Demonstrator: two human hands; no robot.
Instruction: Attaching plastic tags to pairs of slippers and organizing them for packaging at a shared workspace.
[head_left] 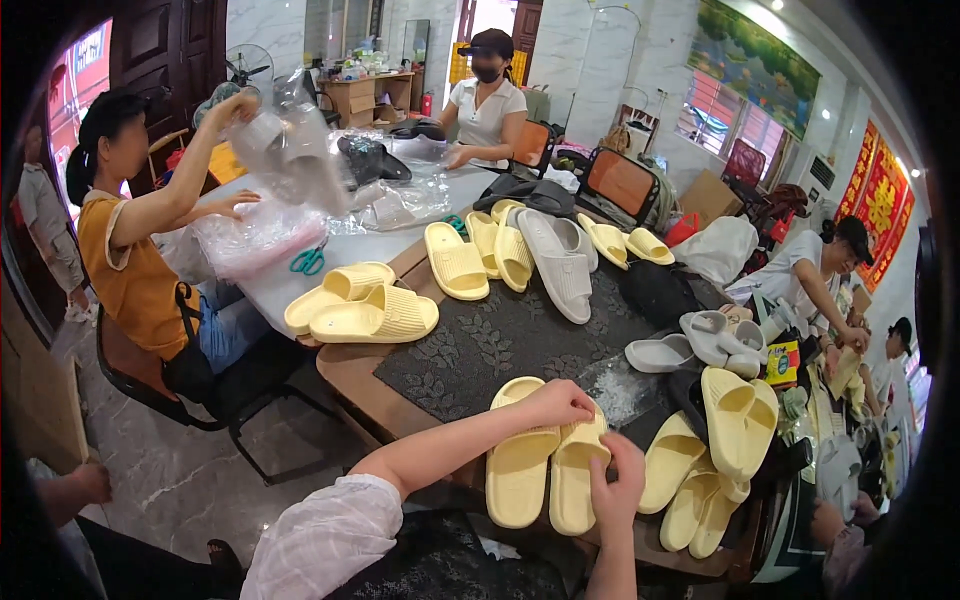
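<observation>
A pair of pale yellow slippers lies in front of me at the near table edge: a left slipper and a right slipper, toes pointing away. My left hand reaches across from the left, its fingers pinched together at the right slipper's toe strap. On that slipper's right side, my right hand grips the edge, thumb toward the strap. Whatever small thing may sit between the left fingertips is too small to make out. Just to the right are more yellow slippers, some stacked on one another.
A dark leaf-patterned mat covers the table. Yellow slippers and grey slippers stand along its far side; more grey ones lie right. Green-handled scissors and clear plastic bags rest on the adjoining table, where two people work.
</observation>
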